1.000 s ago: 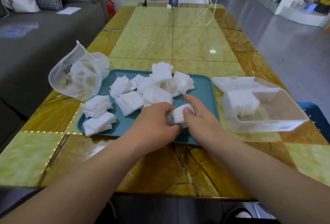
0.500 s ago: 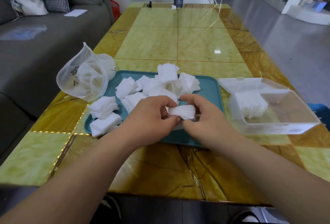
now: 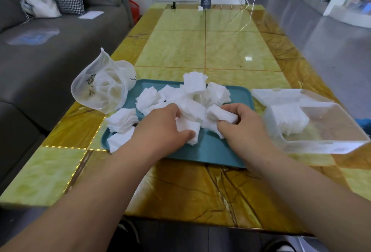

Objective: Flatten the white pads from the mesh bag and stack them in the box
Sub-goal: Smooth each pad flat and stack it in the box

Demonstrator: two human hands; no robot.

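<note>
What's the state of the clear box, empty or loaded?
Partly loaded. One stack of white pads sits at the left end of the box; the rest of its floor is bare.

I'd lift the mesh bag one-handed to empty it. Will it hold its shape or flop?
Probably floppy: the mesh bag is thin, see-through and slumped in folds. Likely light, as only a few pads show inside. Its open mouth may spill them when tilted.
</note>
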